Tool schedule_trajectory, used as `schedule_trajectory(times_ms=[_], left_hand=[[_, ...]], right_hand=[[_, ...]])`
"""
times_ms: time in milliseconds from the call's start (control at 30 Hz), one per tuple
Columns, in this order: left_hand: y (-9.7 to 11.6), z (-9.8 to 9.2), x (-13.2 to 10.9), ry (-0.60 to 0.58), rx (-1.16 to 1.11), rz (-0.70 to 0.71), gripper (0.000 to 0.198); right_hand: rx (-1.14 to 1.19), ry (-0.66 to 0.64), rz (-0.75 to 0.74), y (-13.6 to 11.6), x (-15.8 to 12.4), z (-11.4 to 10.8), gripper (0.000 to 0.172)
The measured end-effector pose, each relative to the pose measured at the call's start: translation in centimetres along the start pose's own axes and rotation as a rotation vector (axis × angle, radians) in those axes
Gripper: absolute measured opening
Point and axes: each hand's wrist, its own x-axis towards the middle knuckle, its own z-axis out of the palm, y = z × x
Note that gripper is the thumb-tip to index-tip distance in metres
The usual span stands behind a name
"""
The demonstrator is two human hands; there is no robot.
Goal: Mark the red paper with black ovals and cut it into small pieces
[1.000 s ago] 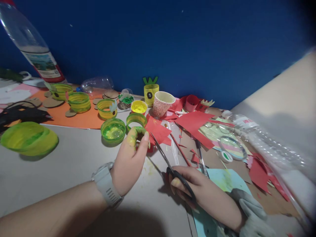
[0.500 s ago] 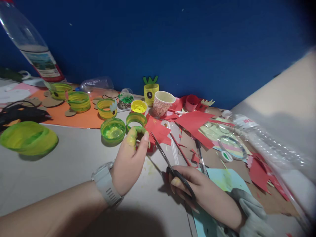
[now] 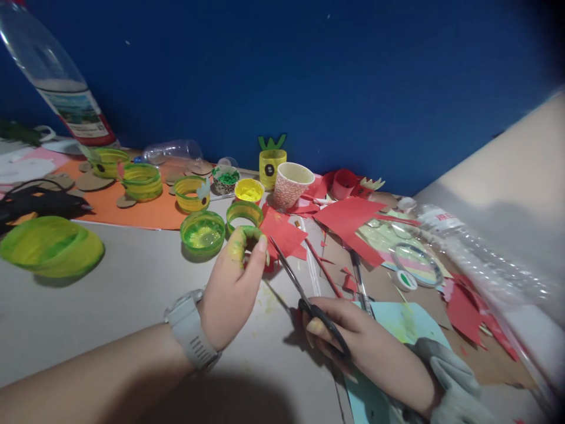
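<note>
Looks like the far yellow cup (image 3: 272,169) is decorated and the red paper (image 3: 285,232) is part-cut, no clue what's left, with my right hand (image 3: 353,330) fingers wrapped round the scissors (image 3: 293,280), right of my left hand (image 3: 233,291), whose fingers curl in, can't tell if gripping anything.

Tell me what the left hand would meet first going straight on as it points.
The left hand would likely meet the green-yellow ring just beyond its fingers; depth is unclear, so they may be touching.
</note>
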Motion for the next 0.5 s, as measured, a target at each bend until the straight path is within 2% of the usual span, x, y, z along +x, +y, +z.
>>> schedule_trajectory(times_ms=[267,500], left_hand=[[0.17,-0.03,-0.24,-0.06,-0.125,-0.068,0.016],[-0.02,-0.09,-0.29,-0.072,-0.007,-0.065,0.016]], right_hand=[[0.016,0.003,-0.015,0.31,0.06,0.09,0.05],[-0.028,0.026,0.022,0.41,0.1,-0.03,0.05]])
